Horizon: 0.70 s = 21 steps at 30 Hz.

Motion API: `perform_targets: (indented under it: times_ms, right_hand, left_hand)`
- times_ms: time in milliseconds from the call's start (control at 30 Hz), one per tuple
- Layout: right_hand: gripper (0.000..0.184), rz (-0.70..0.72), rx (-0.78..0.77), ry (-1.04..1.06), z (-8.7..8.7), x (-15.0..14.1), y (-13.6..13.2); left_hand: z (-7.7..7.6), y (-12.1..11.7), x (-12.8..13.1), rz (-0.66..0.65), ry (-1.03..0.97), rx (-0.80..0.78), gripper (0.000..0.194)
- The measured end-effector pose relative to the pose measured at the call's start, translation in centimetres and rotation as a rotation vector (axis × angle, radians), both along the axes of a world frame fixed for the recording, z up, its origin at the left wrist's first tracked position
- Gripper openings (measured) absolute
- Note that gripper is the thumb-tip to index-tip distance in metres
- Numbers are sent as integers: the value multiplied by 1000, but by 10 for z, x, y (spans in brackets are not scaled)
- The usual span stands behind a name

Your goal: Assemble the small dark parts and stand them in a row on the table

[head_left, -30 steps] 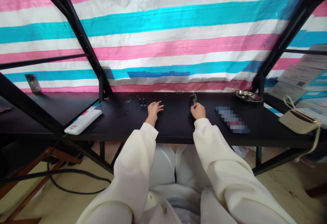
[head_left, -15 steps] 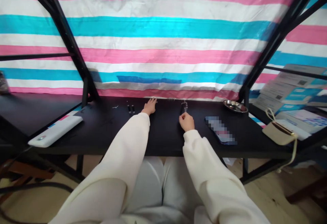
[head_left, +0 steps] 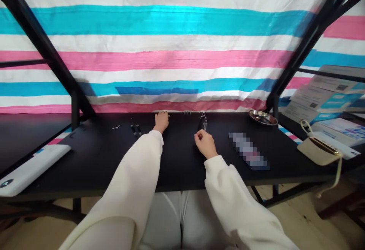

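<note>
Grey pieces (head_left: 205, 123), small and rounded, form one short row on the far part of the table (head_left: 182, 166), just beyond your right hand (head_left: 206, 144); they're too small to count. The row's long axis runs near to far. Your right fingers curl narrowly; whether they hold anything, I cannot tell, nor for your left hand (head_left: 162, 121) at the far edge. Two dark sticks (head_left: 138, 129) lie left of it; one metal dish (head_left: 262, 117) sits far right.
</note>
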State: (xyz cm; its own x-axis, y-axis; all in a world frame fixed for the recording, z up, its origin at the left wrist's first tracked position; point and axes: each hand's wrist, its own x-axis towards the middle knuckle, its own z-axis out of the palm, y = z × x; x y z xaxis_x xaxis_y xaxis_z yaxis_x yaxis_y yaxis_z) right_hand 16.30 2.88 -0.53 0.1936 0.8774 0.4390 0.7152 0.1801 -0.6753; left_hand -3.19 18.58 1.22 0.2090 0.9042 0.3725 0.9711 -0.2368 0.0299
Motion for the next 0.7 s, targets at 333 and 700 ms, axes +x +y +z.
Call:
perform_targets:
  times_ms: [333, 700]
  right_hand:
    - [33, 358, 36, 512, 4, -19, -8]
    - [38, 343, 99, 830, 4, -42, -14]
  left_hand:
    - [11, -137, 30, -558, -634, 118, 12]
    - [-5, -170, 27, -480, -1402, -250, 29]
